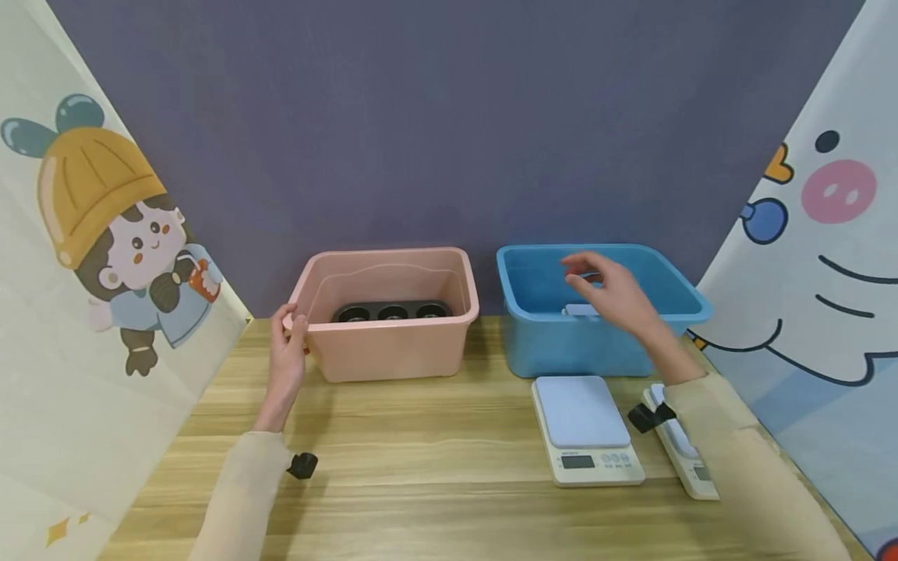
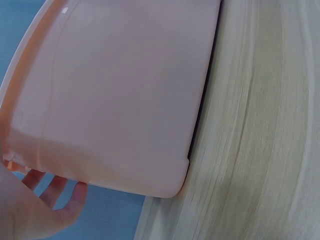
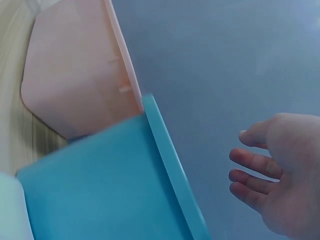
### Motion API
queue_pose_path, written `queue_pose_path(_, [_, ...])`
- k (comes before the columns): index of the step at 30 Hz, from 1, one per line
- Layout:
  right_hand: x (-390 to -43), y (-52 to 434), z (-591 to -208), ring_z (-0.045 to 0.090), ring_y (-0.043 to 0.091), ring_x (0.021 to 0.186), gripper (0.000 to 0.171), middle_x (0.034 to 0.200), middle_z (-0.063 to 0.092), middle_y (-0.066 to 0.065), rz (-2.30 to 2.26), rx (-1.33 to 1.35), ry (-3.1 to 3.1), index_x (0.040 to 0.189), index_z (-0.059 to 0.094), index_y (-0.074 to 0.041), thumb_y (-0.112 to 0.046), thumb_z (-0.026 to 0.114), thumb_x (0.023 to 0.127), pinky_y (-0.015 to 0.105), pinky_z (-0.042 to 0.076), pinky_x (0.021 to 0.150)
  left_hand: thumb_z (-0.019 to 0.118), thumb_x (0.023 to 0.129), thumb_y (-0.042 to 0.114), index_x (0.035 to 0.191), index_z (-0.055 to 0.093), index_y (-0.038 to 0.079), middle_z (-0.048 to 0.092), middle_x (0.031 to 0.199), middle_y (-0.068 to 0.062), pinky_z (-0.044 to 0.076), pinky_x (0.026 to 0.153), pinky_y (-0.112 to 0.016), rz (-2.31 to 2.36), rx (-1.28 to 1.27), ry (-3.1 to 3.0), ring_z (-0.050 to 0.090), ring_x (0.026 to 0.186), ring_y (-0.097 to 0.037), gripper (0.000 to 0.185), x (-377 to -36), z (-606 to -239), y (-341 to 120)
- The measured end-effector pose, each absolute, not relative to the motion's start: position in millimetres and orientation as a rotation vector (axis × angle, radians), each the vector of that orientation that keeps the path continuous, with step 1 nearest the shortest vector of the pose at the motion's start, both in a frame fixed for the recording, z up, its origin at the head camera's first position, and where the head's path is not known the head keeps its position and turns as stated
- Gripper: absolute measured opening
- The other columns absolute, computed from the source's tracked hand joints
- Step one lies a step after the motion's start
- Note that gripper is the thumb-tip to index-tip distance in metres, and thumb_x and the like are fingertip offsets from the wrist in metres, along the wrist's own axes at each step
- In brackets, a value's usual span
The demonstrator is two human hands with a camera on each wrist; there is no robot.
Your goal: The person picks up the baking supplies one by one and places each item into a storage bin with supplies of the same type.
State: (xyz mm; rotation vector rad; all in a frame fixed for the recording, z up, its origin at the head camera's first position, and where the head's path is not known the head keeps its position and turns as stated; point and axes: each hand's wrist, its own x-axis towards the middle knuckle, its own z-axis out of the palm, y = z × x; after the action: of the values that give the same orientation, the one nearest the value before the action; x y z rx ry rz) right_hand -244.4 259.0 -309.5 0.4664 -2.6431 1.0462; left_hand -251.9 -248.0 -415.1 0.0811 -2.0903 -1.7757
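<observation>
My left hand [image 1: 289, 331] grips the left front corner of the rim of a pink plastic bin [image 1: 393, 351], thumb and fingers curled over the edge. The left wrist view shows the fingers [image 2: 55, 192] under the rim of the pink bin [image 2: 125, 100]. A dark muffin tray [image 1: 391, 312] lies inside the bin. My right hand [image 1: 596, 284] hovers over a blue bin [image 1: 561, 347] with relaxed fingers and holds nothing. In the right wrist view the bare right hand [image 3: 280, 185] floats beyond the rim of the blue bin [image 3: 100, 185]. A white object [image 1: 581, 310] lies in the blue bin under the hand.
A white kitchen scale [image 1: 585, 425] stands on the wooden table [image 1: 435, 475] in front of the blue bin. A second scale [image 1: 684, 460] lies partly under my right forearm. Cartoon-printed panels close in both sides, and a purple wall stands behind the bins.
</observation>
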Motion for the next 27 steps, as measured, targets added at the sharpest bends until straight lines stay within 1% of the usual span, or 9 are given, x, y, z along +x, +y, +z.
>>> queue_pose_path(3, [-239,274,-313,0.055,0.031,0.117,0.039,0.13,0.06,0.013,1.034,0.429,-2.633,0.138,0.054,-0.012,-0.031,0.053,0.103,0.05,0.042,0.1,0.04,0.107,0.035,0.15,0.031,0.017,0.038,0.142,-0.005,0.04,0.079,-0.03,-1.773,0.088,-2.1,0.045,0.096,-0.005,0.048,-252,-414,-248])
queue_pose_path(6, [-234,288,-314,0.056,0.024,0.114,0.04,0.129,0.06,0.012,1.009,0.391,-2.613,0.138,0.054,-0.012,-0.032,0.053,0.103,0.037,0.042,0.098,0.04,0.107,0.034,0.15,0.03,0.018,0.037,0.143,-0.004,0.041,0.08,-0.029,-1.779,0.095,-2.109,0.046,0.098,-0.005,0.048,-252,-413,-248])
queue_pose_path(11, [-227,311,-318,0.051,-0.004,0.103,0.04,0.128,0.061,0.012,0.984,0.322,-2.561,0.137,0.056,-0.011,-0.032,0.054,0.102,0.014,0.037,0.087,0.04,0.106,0.038,0.151,0.028,0.019,0.035,0.148,-0.008,0.04,0.084,-0.032,-1.779,0.093,-2.144,0.045,0.104,-0.005,0.05,-251,-411,-250])
queue_pose_path(14, [-224,323,-320,0.045,-0.014,0.098,0.039,0.127,0.062,0.014,0.968,0.306,-2.544,0.136,0.057,-0.009,-0.029,0.056,0.102,0.01,0.036,0.084,0.039,0.106,0.04,0.152,0.028,0.019,0.034,0.15,-0.009,0.04,0.085,-0.035,-1.762,0.1,-2.17,0.044,0.106,-0.005,0.051,-249,-408,-252])
queue_pose_path(17, [-222,334,-321,0.043,-0.017,0.097,0.039,0.127,0.061,0.015,0.955,0.289,-2.537,0.135,0.057,-0.008,-0.028,0.055,0.102,0.009,0.035,0.084,0.039,0.105,0.042,0.152,0.029,0.02,0.033,0.149,-0.008,0.042,0.084,-0.034,-1.721,0.094,-2.201,0.044,0.106,-0.006,0.053,-248,-404,-254])
queue_pose_path(19, [-221,341,-322,0.042,-0.017,0.097,0.039,0.127,0.061,0.017,0.938,0.273,-2.537,0.135,0.056,-0.006,-0.027,0.054,0.103,0.009,0.035,0.083,0.041,0.105,0.042,0.153,0.03,0.019,0.034,0.145,-0.007,0.042,0.081,-0.029,-1.685,0.084,-2.212,0.045,0.103,-0.007,0.054,-247,-402,-255])
queue_pose_path(22, [-218,353,-324,0.041,-0.015,0.098,0.041,0.129,0.059,0.019,0.926,0.239,-2.552,0.136,0.054,-0.004,-0.03,0.052,0.103,0.01,0.034,0.083,0.048,0.103,0.039,0.15,0.037,0.015,0.036,0.139,-0.007,0.04,0.082,-0.024,-1.574,0.082,-2.191,0.043,0.102,-0.009,0.054,-245,-399,-253])
queue_pose_path(25, [-216,366,-328,0.048,0.002,0.106,0.043,0.13,0.056,0.022,0.898,0.206,-2.56,0.136,0.053,-0.003,-0.031,0.051,0.104,0.015,0.034,0.085,0.057,0.1,0.032,0.141,0.047,0.009,0.037,0.133,-0.003,0.034,0.091,-0.028,-1.444,0.061,-2.107,0.04,0.11,-0.012,0.048,-240,-399,-248])
queue_pose_path(27, [-214,374,-331,0.05,0.019,0.113,0.042,0.131,0.054,0.023,0.875,0.178,-2.558,0.136,0.053,-0.002,-0.029,0.05,0.104,0.023,0.036,0.089,0.062,0.098,0.025,0.132,0.053,0.004,0.04,0.127,0.0,0.03,0.096,-0.032,-1.359,0.027,-2.048,0.038,0.114,-0.013,0.041,-236,-399,-242])
